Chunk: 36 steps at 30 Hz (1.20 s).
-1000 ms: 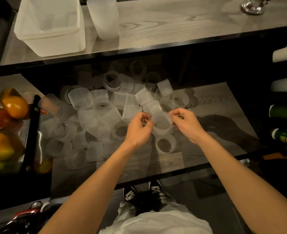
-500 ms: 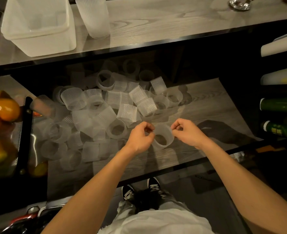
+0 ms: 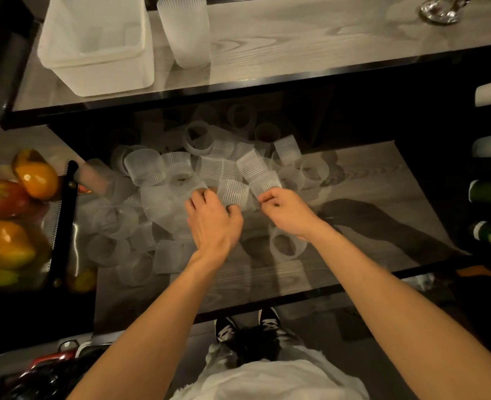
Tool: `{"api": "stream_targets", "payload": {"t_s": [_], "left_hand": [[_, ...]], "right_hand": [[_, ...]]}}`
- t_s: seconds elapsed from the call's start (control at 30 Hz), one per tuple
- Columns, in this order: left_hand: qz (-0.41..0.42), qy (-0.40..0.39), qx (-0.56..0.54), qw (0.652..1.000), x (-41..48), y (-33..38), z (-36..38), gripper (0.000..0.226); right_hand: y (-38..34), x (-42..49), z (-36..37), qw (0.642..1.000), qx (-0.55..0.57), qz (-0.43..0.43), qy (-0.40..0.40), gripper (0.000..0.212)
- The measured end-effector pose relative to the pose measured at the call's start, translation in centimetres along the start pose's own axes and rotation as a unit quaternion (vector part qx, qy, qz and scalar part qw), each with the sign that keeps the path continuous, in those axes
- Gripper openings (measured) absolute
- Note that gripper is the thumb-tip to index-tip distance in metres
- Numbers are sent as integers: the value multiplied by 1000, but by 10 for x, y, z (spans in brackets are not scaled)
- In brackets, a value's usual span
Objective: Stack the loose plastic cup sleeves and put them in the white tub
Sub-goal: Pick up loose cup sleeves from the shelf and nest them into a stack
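Dozens of loose sleeves (image 3: 149,171) heaped on lower shelf (image 3: 368,180); left hand (image 3: 214,223) curls round one ribbed sleeve (image 3: 232,194), right hand (image 3: 287,212) pinches the next sleeve (image 3: 264,183), probably to nest them. Target white tub (image 3: 94,79) sits on bench (image 3: 296,39) above, within reach.

hands (image 3: 214,223) moved forward, now gripping piled sleeves (image 3: 234,194)

The sleeves (image 3: 232,194) are frosted, ribbed, translucent plastic. The tub (image 3: 94,79) is smooth, milky plastic. The shelf (image 3: 310,39) shows grey wood grain with a glossy sheen.
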State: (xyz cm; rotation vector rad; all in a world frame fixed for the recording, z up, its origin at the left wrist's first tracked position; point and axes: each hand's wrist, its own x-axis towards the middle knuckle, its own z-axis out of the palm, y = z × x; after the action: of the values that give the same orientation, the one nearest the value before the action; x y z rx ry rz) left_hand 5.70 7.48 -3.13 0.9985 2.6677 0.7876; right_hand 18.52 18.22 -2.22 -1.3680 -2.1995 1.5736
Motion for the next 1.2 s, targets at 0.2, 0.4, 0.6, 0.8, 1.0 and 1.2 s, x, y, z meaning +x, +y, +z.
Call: {"api": "stream_targets", "payload": {"t_s": [0.2,0.4,0.6,0.8,1.0,1.2], "left_hand": [[35,-29,42,998,2,-5,0,34],[75,-40,-176,981,5,8,-4,15],[45,-186,-279,941,1,22,0,15],[43,-283,-273,918,-15,30,15,21],[85,-301,-208,927,-18,28,27,18],[85,-313,-175,929,-16,22,30,15]], "right_hand": [[-13,11,20,995,97,22,-18,32],[-14,0,-8,992,112,-8,57,30],[10,-30,-54,986,161,34,-15,22],[41,-51,-68,987,139,79,-14,22],[60,-51,-68,989,110,100,-25,16],[64,-45,-61,995,2,92,-43,15]]}}
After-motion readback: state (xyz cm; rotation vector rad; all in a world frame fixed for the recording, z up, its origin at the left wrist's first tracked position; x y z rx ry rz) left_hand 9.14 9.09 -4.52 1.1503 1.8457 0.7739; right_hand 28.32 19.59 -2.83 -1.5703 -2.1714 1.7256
